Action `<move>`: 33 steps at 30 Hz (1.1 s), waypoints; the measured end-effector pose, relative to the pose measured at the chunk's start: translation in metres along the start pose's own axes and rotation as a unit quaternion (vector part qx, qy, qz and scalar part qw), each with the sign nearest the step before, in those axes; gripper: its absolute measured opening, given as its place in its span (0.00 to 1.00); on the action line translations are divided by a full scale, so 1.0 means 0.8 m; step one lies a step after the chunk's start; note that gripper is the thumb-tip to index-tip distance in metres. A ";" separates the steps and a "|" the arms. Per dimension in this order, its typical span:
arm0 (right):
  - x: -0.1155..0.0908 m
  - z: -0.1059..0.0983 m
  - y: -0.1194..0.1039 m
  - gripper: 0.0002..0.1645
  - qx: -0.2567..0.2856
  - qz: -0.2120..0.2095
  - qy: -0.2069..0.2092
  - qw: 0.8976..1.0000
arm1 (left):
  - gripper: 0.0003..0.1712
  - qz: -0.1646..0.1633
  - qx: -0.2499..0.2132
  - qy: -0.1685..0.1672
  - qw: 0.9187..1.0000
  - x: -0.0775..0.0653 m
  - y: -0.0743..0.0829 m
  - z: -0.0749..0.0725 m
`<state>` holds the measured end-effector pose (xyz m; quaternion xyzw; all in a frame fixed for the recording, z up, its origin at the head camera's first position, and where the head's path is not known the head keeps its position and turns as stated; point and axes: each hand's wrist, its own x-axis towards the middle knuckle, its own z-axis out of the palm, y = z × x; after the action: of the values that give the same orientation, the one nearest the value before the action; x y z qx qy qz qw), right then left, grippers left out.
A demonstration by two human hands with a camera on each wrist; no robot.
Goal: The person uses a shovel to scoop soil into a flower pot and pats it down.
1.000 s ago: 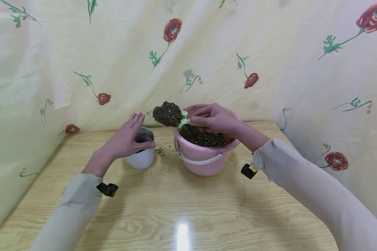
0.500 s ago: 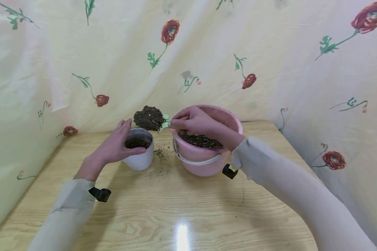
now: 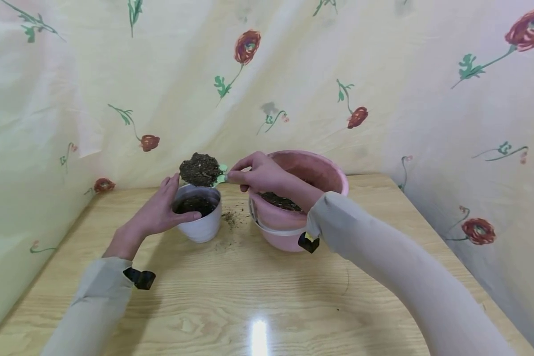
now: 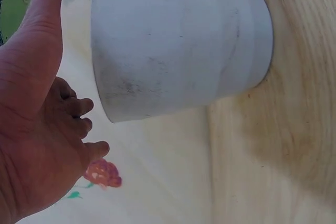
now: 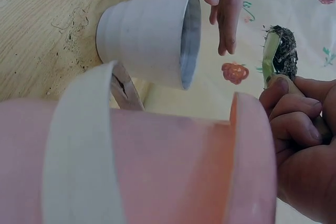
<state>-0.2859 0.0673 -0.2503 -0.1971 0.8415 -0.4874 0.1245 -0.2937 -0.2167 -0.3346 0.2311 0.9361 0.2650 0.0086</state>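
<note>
My right hand [image 3: 264, 175] grips the handle of a small light green trowel [image 3: 221, 177]. Dark soil [image 3: 200, 169] is heaped on its blade, above a white pot [image 3: 200, 230] that holds some soil low inside. The right wrist view shows the curled fingers round the handle and the trowel [image 5: 270, 53] level, its load on top. Beside the pot's rim, my left hand [image 3: 157, 212] stands with thumb and fingers spread. In the left wrist view that hand [image 4: 47, 129] looks apart from the pot [image 4: 168, 45].
A pink bucket [image 3: 285, 242] with a white carrying handle and soil inside stands right of the pot, under my right forearm. Loose soil crumbs [image 3: 231, 217] lie on the wooden table [image 3: 204, 296] between them. A flowered cloth [image 3: 182, 74] hangs behind.
My right hand has carried the loaded trowel left, from above the bucket to above the pot. My left hand has shifted slightly left and down, uncovering more of the pot's opening.
</note>
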 end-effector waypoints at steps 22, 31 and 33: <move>0.033 0.019 -0.007 0.15 -0.041 0.059 -0.011 0.997 | 0.71 -0.064 -0.140 0.024 0.988 0.010 -0.018 0.028; 0.040 0.021 -0.009 0.12 -0.078 0.059 -0.026 0.995 | 0.55 -0.002 -0.187 0.042 0.981 0.015 -0.022 0.032; 0.042 0.022 -0.010 0.13 -0.084 0.059 -0.030 0.994 | 0.54 0.002 -0.187 0.042 0.981 0.015 -0.023 0.032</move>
<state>-0.3071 0.0354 -0.2526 -0.1719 0.8855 -0.4004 0.1613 -0.3090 -0.2126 -0.3647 0.2159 0.8691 0.4449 0.0120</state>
